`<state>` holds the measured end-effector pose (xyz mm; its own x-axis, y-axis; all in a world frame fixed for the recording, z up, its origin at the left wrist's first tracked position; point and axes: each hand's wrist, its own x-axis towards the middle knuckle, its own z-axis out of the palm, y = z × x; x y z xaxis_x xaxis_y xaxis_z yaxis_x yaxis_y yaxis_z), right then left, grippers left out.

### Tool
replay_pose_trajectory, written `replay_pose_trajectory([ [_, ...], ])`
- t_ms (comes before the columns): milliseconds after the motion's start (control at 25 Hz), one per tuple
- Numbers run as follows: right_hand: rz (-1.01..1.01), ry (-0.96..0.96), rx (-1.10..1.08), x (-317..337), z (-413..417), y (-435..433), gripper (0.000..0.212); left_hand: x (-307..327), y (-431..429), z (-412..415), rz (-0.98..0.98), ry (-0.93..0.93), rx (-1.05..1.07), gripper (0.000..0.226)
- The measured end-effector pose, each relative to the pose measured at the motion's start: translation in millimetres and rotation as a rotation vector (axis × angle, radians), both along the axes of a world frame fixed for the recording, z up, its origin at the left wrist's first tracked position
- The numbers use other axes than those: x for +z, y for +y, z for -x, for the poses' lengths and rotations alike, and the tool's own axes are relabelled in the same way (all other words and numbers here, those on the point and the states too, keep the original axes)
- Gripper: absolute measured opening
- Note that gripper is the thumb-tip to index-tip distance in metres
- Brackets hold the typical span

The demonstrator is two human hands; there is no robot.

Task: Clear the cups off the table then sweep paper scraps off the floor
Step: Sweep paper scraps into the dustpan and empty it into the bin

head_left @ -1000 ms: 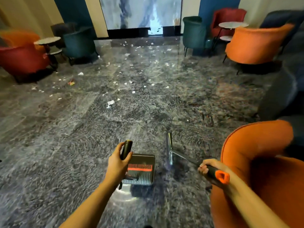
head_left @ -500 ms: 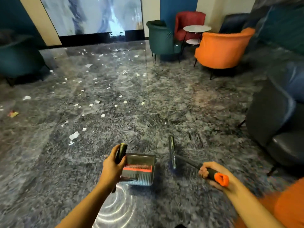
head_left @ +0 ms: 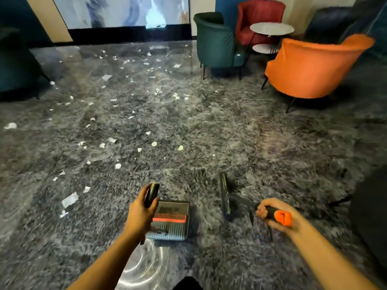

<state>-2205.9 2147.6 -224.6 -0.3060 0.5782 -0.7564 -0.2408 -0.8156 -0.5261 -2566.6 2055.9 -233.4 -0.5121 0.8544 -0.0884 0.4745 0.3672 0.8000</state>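
Observation:
My left hand [head_left: 139, 214] grips the black upright handle of a grey dustpan [head_left: 170, 221], whose tray has an orange comb strip and hangs low over the floor in front of me. My right hand [head_left: 272, 214] grips the black-and-orange handle of a broom [head_left: 225, 195]; its narrow head points down at the floor, right of the dustpan. White paper scraps [head_left: 70, 199] lie scattered over the dark marble floor, mostly to the left and toward the far wall. A round white table [head_left: 271, 29] at the back right shows no cups.
A green armchair [head_left: 215, 41], a red armchair [head_left: 259, 15] and an orange armchair [head_left: 314, 65] stand around the table at the back right. A dark chair [head_left: 370, 216] is close on my right, another dark chair [head_left: 14, 65] at the far left.
My view has swung to the right and nearer the floor: the orange chair beside me is out of sight and the back-right chairs are closer. Both hands keep their grips.

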Motion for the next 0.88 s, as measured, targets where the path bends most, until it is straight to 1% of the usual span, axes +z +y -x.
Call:
replay_pose_trajectory([
  [40, 0.005, -0.04, 0.063, 2.6, 4.2, 23.5, 0.021, -6.6, 11.0, 7.4, 0.002, -0.004, -0.001, 0.044],
  [80, 0.012, -0.09, 0.056, 5.1, 14.9, 53.5, 0.019, -5.7, 38.9, 19.3, 0.027, -0.039, 0.011, 0.044],
  [160, 0.014, -0.182, 0.053, 8.0, 42.3, 124.4, 0.021, -6.0, 102.8, 43.7, 0.012, -0.077, 0.037, 0.044],
  [280, 0.027, -0.176, 0.043, -1.6, 88.3, 222.6, 0.028, -20.2, 188.0, 79.2, 0.027, -0.083, 0.048, 0.044],
  [360, 0.026, -0.173, 0.04, -0.9, 114.7, 277.5, 0.026, -20.0, 232.0, 96.9, 0.046, -0.093, 0.063, 0.046],
  [440, 0.015, -0.207, 0.141, 3.4, 141.4, 335.4, 0.024, -21.8, 276.7, 116.3, 0.025, -0.099, 0.085, 0.045],
  [520, 0.003, -0.255, 0.223, 2.5, 164.8, 388.3, 0.029, -21.6, 313.1, 132.4, 0.041, -0.092, 0.093, 0.043],
  [640, -0.017, -0.226, 0.262, -10.6, 199.5, 464.5, 0.032, -21.5, 363.0, 158.1, 0.082, -0.113, 0.096, 0.04],
  [720, -0.028, -0.253, 0.317, -18.5, 221.4, 512.0, 0.031, -24.8, 390.9, 172.0, 0.094, -0.117, 0.106, 0.038],
  [800, -0.047, -0.329, 0.442, -27.2, 247.5, 563.9, 0.032, -27.6, 420.2, 187.0, 0.121, -0.129, 0.138, 0.041],
  [880, -0.095, -0.452, 0.584, -33.6, 273.5, 612.0, 0.039, -30.8, 444.9, 197.8, 0.166, -0.114, 0.14, 0.048],
])
